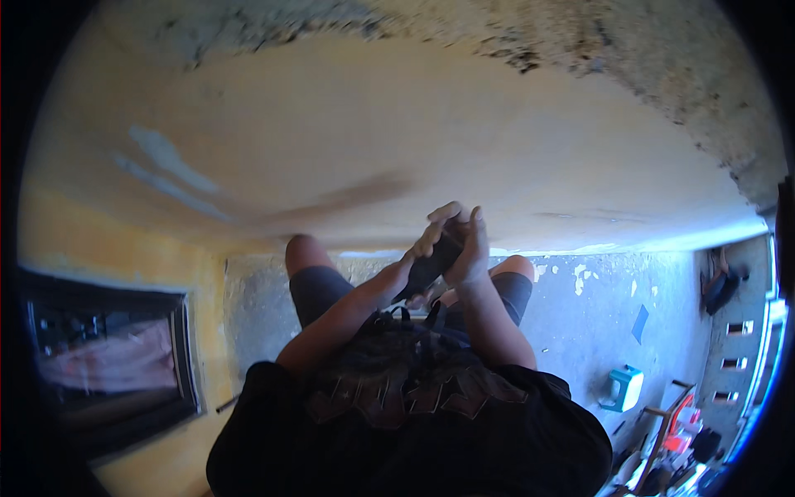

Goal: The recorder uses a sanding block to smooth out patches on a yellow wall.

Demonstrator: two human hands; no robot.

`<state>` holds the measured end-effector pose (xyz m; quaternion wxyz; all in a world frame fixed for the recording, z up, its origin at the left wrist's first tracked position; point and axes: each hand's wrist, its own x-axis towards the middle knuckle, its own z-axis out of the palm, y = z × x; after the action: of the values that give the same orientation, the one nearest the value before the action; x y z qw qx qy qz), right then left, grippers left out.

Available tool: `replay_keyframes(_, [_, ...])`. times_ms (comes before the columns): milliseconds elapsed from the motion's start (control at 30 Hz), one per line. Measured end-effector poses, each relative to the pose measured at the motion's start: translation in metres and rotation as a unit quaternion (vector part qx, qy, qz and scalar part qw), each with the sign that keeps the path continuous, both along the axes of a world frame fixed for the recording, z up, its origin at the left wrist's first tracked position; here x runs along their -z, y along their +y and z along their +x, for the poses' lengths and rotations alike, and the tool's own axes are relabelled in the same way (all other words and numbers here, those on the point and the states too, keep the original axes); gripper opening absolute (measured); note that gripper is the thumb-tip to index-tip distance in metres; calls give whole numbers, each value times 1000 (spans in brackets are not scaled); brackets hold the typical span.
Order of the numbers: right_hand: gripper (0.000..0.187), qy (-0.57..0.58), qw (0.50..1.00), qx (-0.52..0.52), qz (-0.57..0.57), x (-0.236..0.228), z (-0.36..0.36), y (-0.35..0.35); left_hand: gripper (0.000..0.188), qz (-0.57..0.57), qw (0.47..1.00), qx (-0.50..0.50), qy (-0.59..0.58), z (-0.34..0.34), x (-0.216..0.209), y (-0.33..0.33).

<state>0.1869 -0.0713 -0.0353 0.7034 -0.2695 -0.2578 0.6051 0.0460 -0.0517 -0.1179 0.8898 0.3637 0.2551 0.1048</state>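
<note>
My left hand (396, 277) and my right hand (471, 258) are raised together in front of my knees, close to the wall. Between them is a dark, flat sheet (431, 267), its lower end pointing down toward my lap. The left fingers are bent over its upper part. My right palm presses along its right side, with one digit pointing up. What the sheet is made of cannot be made out.
A cream wall (464, 132) with crumbling plaster rises ahead. A dark-framed window (186, 356) is at left. On the worn grey floor (580, 319) at right are a blue piece of sheet (640, 324), a teal-and-white container (625, 389) and assorted clutter (681, 435).
</note>
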Motion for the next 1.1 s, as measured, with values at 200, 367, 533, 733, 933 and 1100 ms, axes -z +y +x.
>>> replay_keyframes(200, [74, -40, 997, -64, 20, 9, -6, 1, 74, 47, 996, -65, 40, -5, -14, -5])
replay_keyframes(367, [77, -44, 998, -28, 29, -2, 1, -1, 64, 63, 997, -34, 23, -3, -10, 2])
replay_keyframes(533, [84, -56, 997, -38, 34, -3, 3, 3, 83, 6, 999, -8, 42, -3, -14, -2])
replay_keyframes(733, [66, -99, 985, -66, 125, 3, 31, -26, 93, -125, 970, 64, -198, -7, -38, -10])
replay_keyframes(933, [40, -246, 956, -105, 119, 20, 47, -47, 86, -235, 935, 72, -255, 16, -45, -8])
replay_keyframes(1100, [44, -214, 966, -83, 117, 19, 73, -64, 83, -182, 961, 51, -202, 61, -80, -15])
